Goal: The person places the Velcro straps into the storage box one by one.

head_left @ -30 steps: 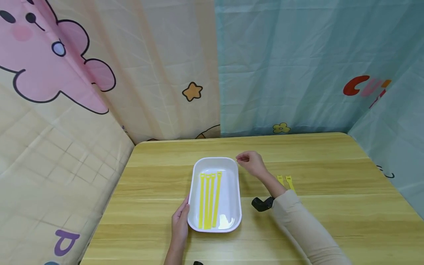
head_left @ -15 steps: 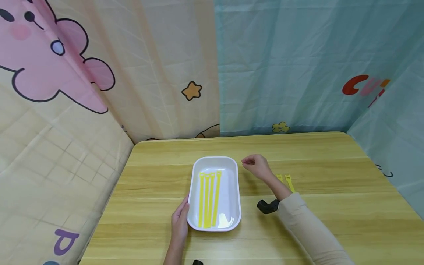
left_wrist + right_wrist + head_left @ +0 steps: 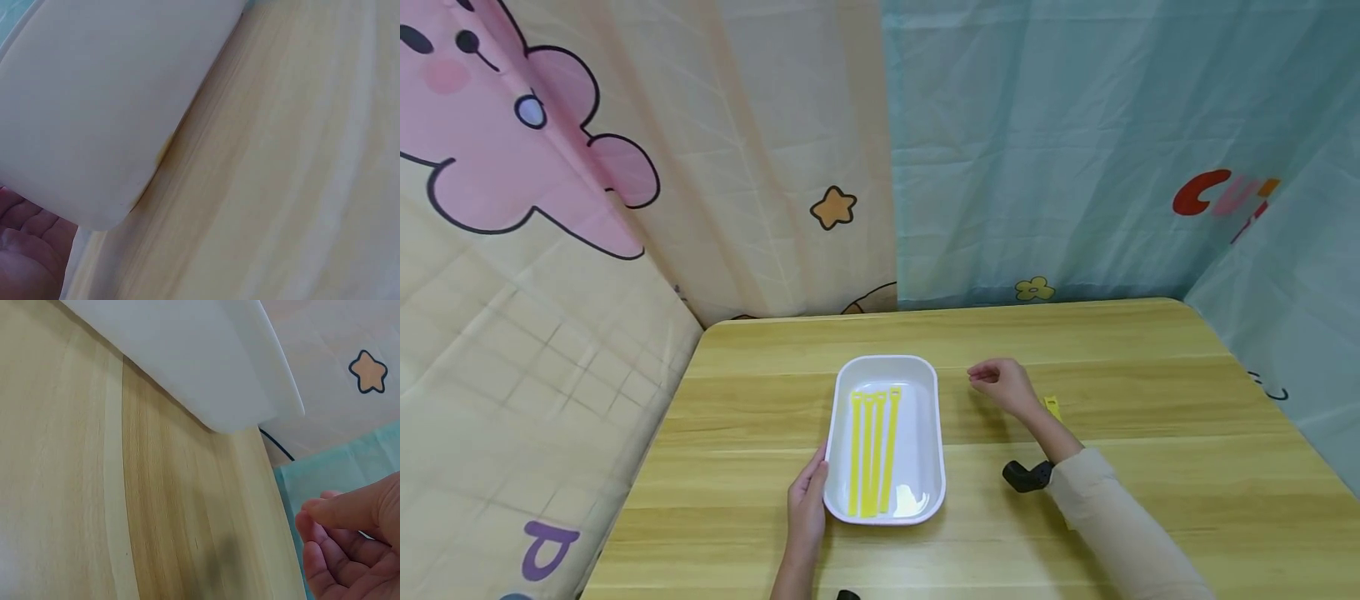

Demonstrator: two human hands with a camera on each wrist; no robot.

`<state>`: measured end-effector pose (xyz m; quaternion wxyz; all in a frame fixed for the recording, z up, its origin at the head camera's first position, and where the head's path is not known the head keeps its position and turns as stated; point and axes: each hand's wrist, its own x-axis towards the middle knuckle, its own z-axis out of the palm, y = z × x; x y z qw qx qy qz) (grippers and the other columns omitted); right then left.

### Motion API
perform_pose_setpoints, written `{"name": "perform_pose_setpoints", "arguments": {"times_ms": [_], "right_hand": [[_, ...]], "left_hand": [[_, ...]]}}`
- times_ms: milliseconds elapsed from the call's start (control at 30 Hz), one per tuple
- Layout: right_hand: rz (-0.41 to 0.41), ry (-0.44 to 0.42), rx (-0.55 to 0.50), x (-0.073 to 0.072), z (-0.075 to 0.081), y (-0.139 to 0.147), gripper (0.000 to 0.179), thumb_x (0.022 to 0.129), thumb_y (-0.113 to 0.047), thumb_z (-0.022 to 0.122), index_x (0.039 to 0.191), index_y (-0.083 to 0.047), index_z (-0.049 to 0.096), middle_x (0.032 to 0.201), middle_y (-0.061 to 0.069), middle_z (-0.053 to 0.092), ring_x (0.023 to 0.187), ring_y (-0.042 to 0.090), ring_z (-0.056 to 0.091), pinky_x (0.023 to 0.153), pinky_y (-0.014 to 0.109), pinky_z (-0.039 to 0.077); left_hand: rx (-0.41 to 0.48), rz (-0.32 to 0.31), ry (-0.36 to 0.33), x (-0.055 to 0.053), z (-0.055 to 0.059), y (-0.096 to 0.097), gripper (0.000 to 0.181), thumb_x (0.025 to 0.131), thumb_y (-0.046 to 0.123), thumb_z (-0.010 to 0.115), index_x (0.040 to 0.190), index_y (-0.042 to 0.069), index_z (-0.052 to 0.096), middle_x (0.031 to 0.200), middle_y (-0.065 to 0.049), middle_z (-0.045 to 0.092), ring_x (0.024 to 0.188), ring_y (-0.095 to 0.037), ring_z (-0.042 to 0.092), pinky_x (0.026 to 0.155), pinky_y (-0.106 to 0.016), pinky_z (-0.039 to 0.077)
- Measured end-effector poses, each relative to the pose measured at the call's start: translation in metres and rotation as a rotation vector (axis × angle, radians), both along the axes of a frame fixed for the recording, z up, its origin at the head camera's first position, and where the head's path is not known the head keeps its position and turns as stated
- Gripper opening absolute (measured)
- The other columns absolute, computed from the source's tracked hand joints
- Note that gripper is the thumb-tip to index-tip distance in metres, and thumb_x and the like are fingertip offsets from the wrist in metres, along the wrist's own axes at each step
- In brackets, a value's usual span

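A white rectangular tray (image 3: 925,492) stands on the wooden table, holding several yellow cable ties (image 3: 872,450) laid lengthwise side by side, their slotted heads toward the far end. My left hand (image 3: 807,504) grips the tray's near left side, thumb at the rim; in the left wrist view its fingers (image 3: 37,219) show beneath the edge. To the right of the tray, above the table, is my right hand (image 3: 1006,385), fingers loosely curled and nothing between them. The right wrist view shows its thumb (image 3: 350,509) against the index fingertip. Another yellow cable tie (image 3: 1052,407) is partly hidden behind the right forearm.
A black wrist device (image 3: 1028,477) juts out from the right sleeve (image 3: 1120,517). The wooden table (image 3: 745,392) reaches back to a printed curtain (image 3: 1037,167), and more printed fabric (image 3: 550,375) hangs along its left side.
My right hand has moved right and slightly nearer, away from the tray's far right corner. Its forearm now covers more of the cable ties on the table. Left hand and tray keep their place.
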<state>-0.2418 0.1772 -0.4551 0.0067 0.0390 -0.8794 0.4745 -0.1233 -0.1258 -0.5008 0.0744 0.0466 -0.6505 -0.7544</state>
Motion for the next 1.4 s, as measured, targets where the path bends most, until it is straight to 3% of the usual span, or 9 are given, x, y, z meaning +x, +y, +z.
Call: {"name": "perform_pose_setpoints", "arguments": {"times_ms": [433,867,1033,1133,1400], "right_hand": [[0.019,-0.025,-0.019,0.005,-0.01,0.027,0.02,0.085,0.004,0.061,0.102,0.013,0.062,0.094,0.021,0.065,0.087,0.031,0.062,0.074,0.033,0.054],[-0.021,-0.04,-0.014,0.014,-0.013,0.056,0.022,0.086,0.003,0.06,0.104,0.015,0.06,0.097,0.024,0.064,0.091,0.035,0.061,0.072,0.032,0.054],[-0.06,-0.068,-0.035,0.017,-0.015,0.067,0.024,0.086,-0.004,0.062,0.104,0.012,0.062,0.094,0.019,0.065,0.088,0.029,0.062,0.07,0.031,0.054],[-0.057,-0.037,-0.049,0.021,-0.013,0.072,0.023,0.086,-0.007,0.064,0.101,0.01,0.064,0.089,0.016,0.066,0.081,0.024,0.062,0.063,0.028,0.053],[-0.084,-0.042,0.047,0.02,-0.012,0.079,0.022,0.087,-0.003,0.061,0.102,0.013,0.062,0.094,0.023,0.065,0.086,0.033,0.061,0.063,0.024,0.052]], "left_hand": [[0.0,0.01,-0.022,0.0,0.0,0.001,0.036,0.097,0.008,0.041,0.129,-0.01,0.044,0.135,-0.016,0.043,0.127,-0.02,0.036,0.096,-0.016,0.036],[0.001,0.012,-0.03,-0.001,0.001,0.001,0.037,0.097,0.008,0.041,0.129,-0.01,0.043,0.136,-0.016,0.042,0.127,-0.024,0.035,0.096,-0.017,0.037],[0.008,0.01,-0.052,-0.001,0.002,0.001,0.037,0.097,0.007,0.04,0.13,-0.009,0.042,0.137,-0.016,0.041,0.128,-0.024,0.034,0.097,-0.017,0.036],[0.006,0.009,-0.053,-0.001,0.002,0.001,0.036,0.097,0.007,0.04,0.13,-0.009,0.042,0.137,-0.016,0.041,0.128,-0.023,0.033,0.097,-0.017,0.035],[0.017,0.015,-0.052,-0.001,0.002,0.001,0.036,0.097,0.008,0.041,0.13,-0.008,0.043,0.136,-0.014,0.043,0.127,-0.022,0.035,0.098,-0.019,0.036]]}}
